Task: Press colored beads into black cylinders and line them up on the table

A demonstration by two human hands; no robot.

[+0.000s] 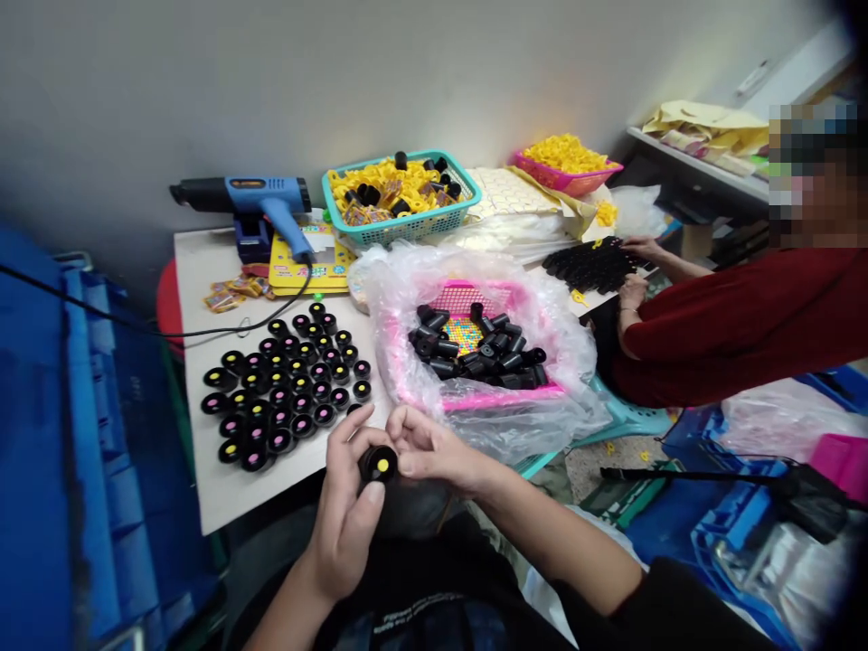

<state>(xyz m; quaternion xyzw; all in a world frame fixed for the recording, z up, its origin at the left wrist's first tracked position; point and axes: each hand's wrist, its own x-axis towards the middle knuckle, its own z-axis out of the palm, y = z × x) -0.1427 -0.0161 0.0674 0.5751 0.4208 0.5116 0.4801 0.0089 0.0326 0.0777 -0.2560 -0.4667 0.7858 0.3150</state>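
A short black cylinder (372, 467) with a yellow dot on its end sits in my left hand (345, 506), gripped between thumb and curled fingers, dotted end facing me. My right hand (434, 452) is closed at the cylinder's right side, thumb tip against its edge and fingers bent behind. To the left, rows of similar black cylinders (280, 396) stand on the white table (217, 506), with pink or yellow dots on top. Beyond my hands, a plastic-lined pink basket (502, 398) holds loose black cylinders (498, 344) and small multicoloured beads (463, 334).
A blue heat gun (268, 194) rests at the back left, its cord crossing the table edge. Behind are a teal basket (407, 226) of yellow pieces and a pink basket (576, 183). A co-worker in a red sleeve (732, 316) handles black pieces (589, 265) at right.
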